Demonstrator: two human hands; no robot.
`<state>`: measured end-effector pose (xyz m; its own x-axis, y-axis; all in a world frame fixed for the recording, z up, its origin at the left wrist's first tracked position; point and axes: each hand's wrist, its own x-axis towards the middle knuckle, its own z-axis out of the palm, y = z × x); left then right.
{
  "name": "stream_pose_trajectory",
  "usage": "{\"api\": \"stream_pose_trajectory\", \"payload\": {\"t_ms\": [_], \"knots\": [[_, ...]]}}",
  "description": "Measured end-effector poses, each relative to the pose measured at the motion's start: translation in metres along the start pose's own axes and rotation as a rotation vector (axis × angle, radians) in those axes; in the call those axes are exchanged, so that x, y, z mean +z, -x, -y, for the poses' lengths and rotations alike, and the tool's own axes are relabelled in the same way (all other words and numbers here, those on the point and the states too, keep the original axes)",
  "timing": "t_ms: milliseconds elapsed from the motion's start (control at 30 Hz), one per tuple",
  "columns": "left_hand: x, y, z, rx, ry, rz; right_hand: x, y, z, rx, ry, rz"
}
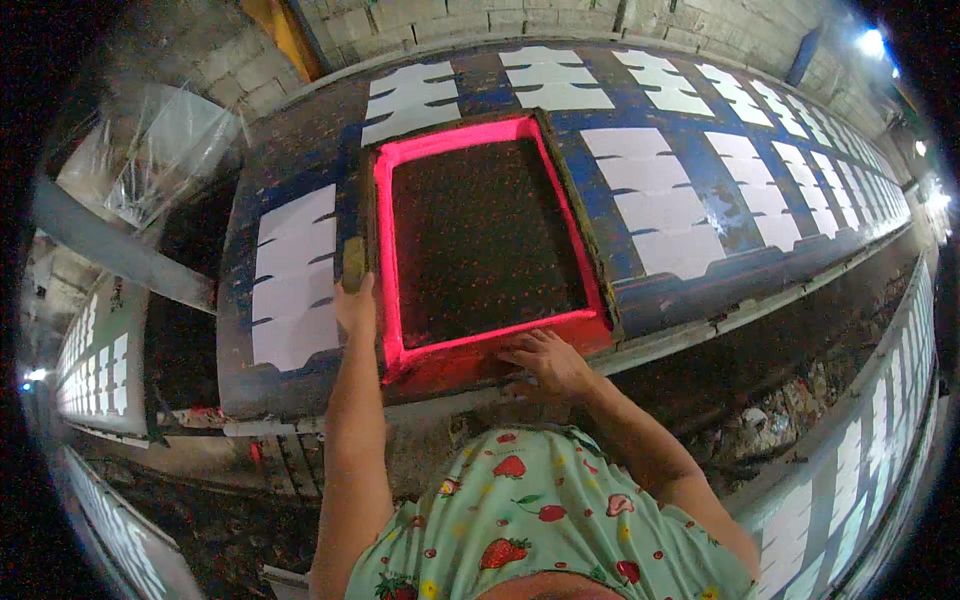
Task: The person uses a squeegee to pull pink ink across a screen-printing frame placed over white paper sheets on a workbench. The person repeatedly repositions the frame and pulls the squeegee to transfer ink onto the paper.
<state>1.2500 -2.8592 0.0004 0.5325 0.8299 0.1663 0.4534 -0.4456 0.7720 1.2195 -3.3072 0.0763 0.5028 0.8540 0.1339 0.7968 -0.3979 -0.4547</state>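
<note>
A screen-printing frame (590,330) lies on the long table, with a dark mesh (480,240) and bright pink ink along its inner borders. My left hand (355,305) is at the frame's left side, its fingers closed around a small brownish-yellow block-like piece (354,262) that stands up beside the rim. My right hand (548,364) rests on the red near border of the frame, fingers spread. White cut sheets with notched edges lie beside the frame, one column (295,280) to its left and another (655,200) to its right.
More white sheets (555,80) run in rows along the dark blue table (690,290) toward the far right. Another table with sheets (850,480) stands at the lower right, and one (100,370) at the left. A grey beam (120,245) and clear plastic sheeting (150,150) are at the left.
</note>
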Motion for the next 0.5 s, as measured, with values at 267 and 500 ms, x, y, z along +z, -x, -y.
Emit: {"api": "stream_pose_trajectory", "payload": {"t_ms": [267, 500], "knots": [[0.010, -0.011, -0.021, -0.262, -0.032, -0.017, -0.055, 0.085, -0.117, 0.701, -0.195, -0.536], [0.013, -0.022, 0.004, -0.245, 0.095, 0.066, -0.033, 0.104, -0.165, 0.916, -0.904, -0.379]]}}
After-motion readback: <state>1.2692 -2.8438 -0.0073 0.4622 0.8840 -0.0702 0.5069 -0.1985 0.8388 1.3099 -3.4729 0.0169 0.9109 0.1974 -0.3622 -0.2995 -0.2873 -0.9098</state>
